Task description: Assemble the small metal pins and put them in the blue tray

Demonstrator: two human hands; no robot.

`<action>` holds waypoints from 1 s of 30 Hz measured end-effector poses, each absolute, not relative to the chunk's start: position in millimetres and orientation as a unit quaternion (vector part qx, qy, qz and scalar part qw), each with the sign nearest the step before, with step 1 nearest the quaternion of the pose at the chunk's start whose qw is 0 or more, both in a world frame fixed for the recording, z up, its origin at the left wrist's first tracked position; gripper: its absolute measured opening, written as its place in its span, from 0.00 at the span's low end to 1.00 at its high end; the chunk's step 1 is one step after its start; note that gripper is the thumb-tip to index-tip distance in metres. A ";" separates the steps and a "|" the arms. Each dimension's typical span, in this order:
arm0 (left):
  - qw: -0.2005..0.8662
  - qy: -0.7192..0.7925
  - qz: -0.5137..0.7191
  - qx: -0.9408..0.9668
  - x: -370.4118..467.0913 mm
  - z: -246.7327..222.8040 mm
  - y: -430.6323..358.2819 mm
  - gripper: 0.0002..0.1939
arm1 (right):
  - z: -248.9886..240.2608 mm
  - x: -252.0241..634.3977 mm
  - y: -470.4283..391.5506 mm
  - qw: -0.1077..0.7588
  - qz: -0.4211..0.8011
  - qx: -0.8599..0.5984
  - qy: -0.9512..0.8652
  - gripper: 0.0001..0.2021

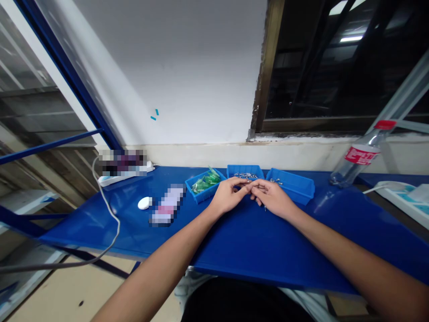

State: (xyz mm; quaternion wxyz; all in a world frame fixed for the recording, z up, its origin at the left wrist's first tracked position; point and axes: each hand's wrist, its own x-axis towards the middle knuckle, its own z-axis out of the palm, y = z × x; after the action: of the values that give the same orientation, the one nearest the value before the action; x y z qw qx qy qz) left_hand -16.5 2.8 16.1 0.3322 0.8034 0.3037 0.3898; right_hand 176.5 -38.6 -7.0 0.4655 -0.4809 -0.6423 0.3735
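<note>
My left hand (230, 193) and my right hand (273, 197) meet fingertip to fingertip above the front of the bins. The left thumb and fingers are pinched together; whatever lies between them is too small to make out. Curled fingers close my right hand, and a small metal part (265, 208), perhaps a screw, pokes out below them. Just behind the hands, the middle blue bin (245, 169) holds many small shiny metal pieces (246, 175). On the left, another blue bin (205, 197) contains green plastic packets (208, 180). A few metal pieces (277, 181) lie in the right blue bin (301, 185), partly covered by my right hand.
A blue table (241, 250) carries everything. To the left are a blurred-out phone-like item (167, 205), a white round object (145, 203), and a power strip (127, 175) with a trailing cable (118, 223). A red-capped bottle (360, 156) and another power strip (405, 201) stand right.
</note>
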 end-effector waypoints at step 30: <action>0.148 0.083 0.190 0.967 -11.7 -1.9 2.4 0.19 | 1.2 184.1 -33.4 0.624 0.365 -0.455 -0.519 0.19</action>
State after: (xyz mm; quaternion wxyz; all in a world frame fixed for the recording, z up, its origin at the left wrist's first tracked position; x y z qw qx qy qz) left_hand -11.7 2.4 -1.9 0.1480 0.9671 0.0833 0.1895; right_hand 184.1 -33.4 1.2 0.6243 -0.4551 -0.5193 0.3654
